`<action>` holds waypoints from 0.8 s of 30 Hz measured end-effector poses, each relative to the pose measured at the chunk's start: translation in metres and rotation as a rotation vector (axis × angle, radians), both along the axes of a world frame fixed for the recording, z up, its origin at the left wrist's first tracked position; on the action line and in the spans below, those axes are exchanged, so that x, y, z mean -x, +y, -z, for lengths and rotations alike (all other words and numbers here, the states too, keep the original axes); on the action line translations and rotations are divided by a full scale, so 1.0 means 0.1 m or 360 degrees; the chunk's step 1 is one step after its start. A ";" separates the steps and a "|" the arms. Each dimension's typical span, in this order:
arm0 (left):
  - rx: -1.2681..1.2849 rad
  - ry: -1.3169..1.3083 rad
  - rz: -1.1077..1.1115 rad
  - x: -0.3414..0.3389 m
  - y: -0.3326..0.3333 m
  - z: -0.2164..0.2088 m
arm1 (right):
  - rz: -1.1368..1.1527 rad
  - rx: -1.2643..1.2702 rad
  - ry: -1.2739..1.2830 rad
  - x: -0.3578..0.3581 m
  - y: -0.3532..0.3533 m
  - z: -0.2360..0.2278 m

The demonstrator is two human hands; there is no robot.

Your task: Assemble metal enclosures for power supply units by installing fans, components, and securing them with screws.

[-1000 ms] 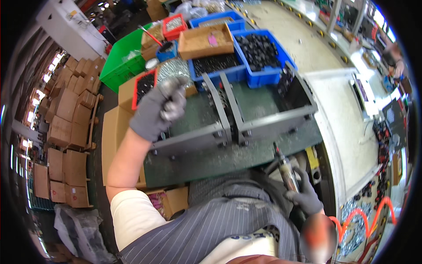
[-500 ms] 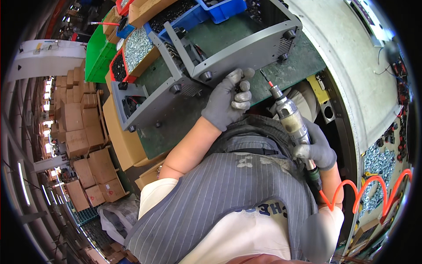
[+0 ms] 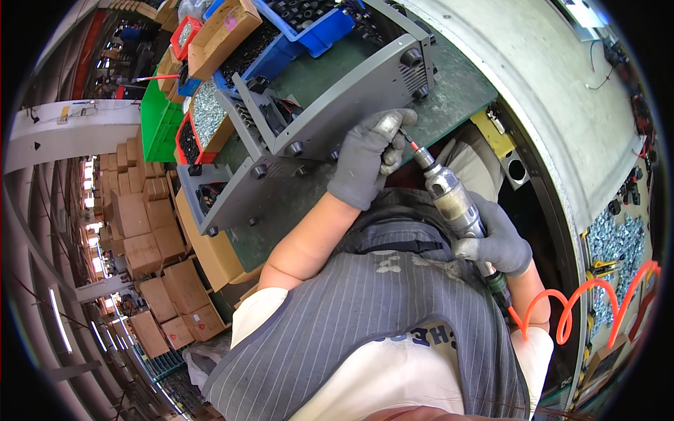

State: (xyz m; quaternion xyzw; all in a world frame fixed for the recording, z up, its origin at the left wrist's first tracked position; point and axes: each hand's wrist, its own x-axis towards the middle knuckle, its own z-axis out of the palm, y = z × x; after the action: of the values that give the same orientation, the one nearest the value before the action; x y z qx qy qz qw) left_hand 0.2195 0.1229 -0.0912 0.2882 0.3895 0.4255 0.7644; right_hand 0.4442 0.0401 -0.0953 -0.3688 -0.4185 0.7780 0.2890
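Observation:
My right hand point(image 3: 497, 238), in a grey glove, is wrapped round a pneumatic screwdriver point(image 3: 449, 198) that points up and to the left. An orange coiled air hose point(image 3: 562, 312) runs from its rear end. My left hand point(image 3: 372, 154), gloved too, has its fingers curled at the driver's bit tip point(image 3: 408, 140); whether a small part sits between them is hidden. Just beyond the left hand stands a grey metal housing point(image 3: 351, 105) with black round feet on its side. A second grey housing point(image 3: 235, 186) touches it on the left.
Both housings rest on a green work mat point(image 3: 449, 91). Behind them are a blue bin point(image 3: 326, 35) of black parts, a box of silvery screws point(image 3: 208, 116) and a green bin point(image 3: 158, 126). A pale worktop point(image 3: 519, 77) lies right; stacked cartons point(image 3: 144, 224) stand left.
The driver's tip has moved up-left to my left hand's fingers, from a gap beside them. The view has shifted, so the housings appear further left.

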 end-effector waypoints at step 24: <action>-0.1966 0.3018 -0.0255 -0.16 0.72 -0.65 | 0.0221 -0.0215 -0.0195 -0.22 0.53 -0.47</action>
State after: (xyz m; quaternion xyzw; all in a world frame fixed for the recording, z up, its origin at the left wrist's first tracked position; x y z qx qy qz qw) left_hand 0.2351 0.1945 -0.0266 0.7962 0.5522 0.2026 -0.1415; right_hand 0.4666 0.0930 -0.0478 -0.4236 -0.4603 0.7021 0.3402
